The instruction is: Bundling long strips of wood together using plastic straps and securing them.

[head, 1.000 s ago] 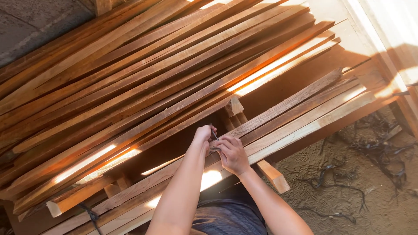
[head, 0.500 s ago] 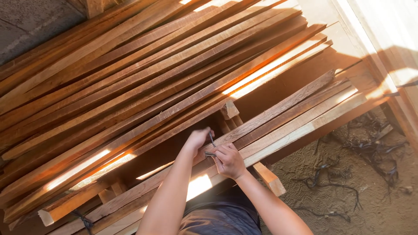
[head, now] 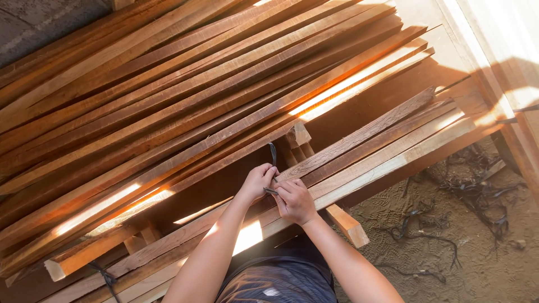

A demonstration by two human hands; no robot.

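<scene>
My left hand (head: 256,182) and right hand (head: 295,200) are together at lower centre, both pinched on the dark strap (head: 273,154). It runs up from my fingers, crossing the plank bundle (head: 387,151), which slants toward upper right.

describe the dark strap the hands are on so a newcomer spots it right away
Start at the near bundle of long wooden slats lying diagonally. Both hands meet at its middle, left hand and right hand. The thin dark strap rises from between them: the only dark, flexible strip among pale rigid wood.
</scene>
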